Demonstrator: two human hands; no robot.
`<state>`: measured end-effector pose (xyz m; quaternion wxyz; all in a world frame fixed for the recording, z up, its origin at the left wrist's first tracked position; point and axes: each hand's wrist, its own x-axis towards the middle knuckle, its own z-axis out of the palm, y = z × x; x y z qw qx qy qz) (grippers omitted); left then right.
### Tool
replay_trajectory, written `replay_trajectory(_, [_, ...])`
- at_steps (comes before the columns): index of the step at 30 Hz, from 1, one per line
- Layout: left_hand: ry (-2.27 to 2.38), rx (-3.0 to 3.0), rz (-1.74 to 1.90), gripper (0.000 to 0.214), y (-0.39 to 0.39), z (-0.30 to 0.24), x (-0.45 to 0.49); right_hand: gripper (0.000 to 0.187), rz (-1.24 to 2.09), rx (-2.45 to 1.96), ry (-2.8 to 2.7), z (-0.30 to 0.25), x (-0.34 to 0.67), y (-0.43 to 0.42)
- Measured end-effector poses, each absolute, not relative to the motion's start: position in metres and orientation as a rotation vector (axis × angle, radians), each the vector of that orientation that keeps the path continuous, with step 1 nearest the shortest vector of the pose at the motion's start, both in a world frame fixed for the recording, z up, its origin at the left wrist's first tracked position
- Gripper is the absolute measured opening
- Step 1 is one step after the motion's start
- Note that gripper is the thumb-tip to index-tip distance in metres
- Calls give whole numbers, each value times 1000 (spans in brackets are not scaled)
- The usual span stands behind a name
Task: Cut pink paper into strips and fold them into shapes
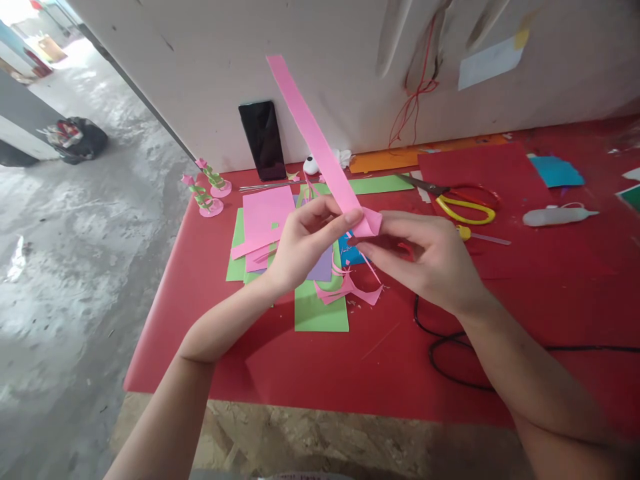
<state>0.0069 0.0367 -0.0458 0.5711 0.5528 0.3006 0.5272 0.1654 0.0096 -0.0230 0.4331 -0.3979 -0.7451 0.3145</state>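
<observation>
A long pink paper strip (310, 133) rises up and to the left from between both hands. My left hand (305, 243) pinches the strip near its lower end with thumb and fingers closed. My right hand (425, 257) grips the folded bottom end of the strip, fingers closed on it. Both hands hover above a pile of pink, green, purple and blue paper sheets (320, 310) and curled pink scraps (350, 290) lying on the red table (350, 373).
Yellow-handled scissors (463, 207) and a white glue bottle (557, 215) lie to the right. A black phone (263, 140) leans on the wall. Two small paper flowers (207, 190) stand at the table's far left corner. A black cable (450, 353) loops near my right forearm.
</observation>
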Motion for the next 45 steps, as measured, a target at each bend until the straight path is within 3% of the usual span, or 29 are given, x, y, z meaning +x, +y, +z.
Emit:
replay_trajectory(23, [715, 1318, 1172, 32, 34, -47, 8, 49, 855, -1026, -1708, -24, 167, 7])
replay_trajectory(35, [672, 1313, 1184, 27, 34, -46, 10, 34, 1107, -977, -1529, -30, 165, 8])
replay_trajectory(41, [655, 1338, 1163, 26, 35, -48, 10, 42, 1311, -988, -1373, -34, 166, 10])
replay_trajectory(45, [696, 1417, 1170, 26, 35, -48, 8, 31, 1324, -956, -1356, -36, 165, 11])
